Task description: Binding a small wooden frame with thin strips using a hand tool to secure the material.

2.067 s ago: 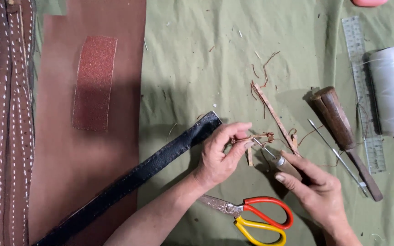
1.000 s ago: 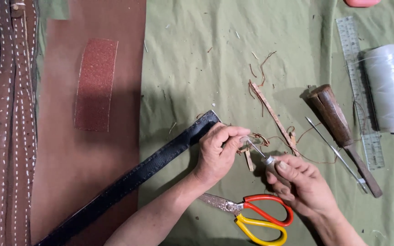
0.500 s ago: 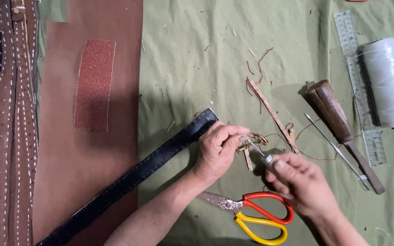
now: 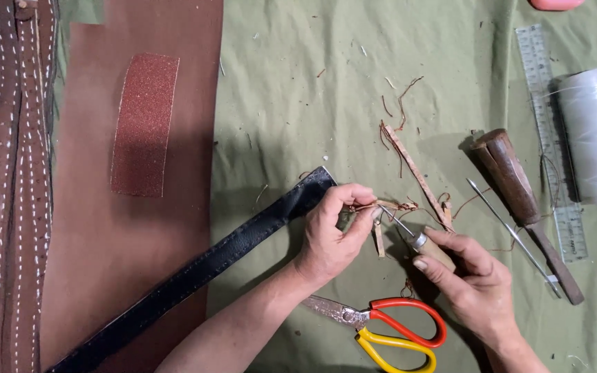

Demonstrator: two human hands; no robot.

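My left hand (image 4: 333, 231) pinches a tangle of thin brown thread (image 4: 388, 206) between thumb and fingertips, right beside the end of a long black leather strap (image 4: 202, 269). My right hand (image 4: 471, 283) grips a small wooden-handled awl (image 4: 412, 238), whose metal point touches the thread at my left fingertips. A narrow brown leather strip (image 4: 416, 176) lies just beyond both hands on the green cloth.
Scissors (image 4: 388, 324) with red and yellow handles lie under my wrists. To the right are a wooden-handled tool (image 4: 519, 200), a long needle (image 4: 513, 235), a clear ruler (image 4: 551, 131) and a spool of white thread (image 4: 595, 138). Brown leather sheet (image 4: 126, 242) with sandpaper (image 4: 145, 124) and stitched belts (image 4: 8, 193) lie left.
My right hand has closed around the awl handle and brought its point up to the thread at my left fingertips. My left hand has stayed in place.
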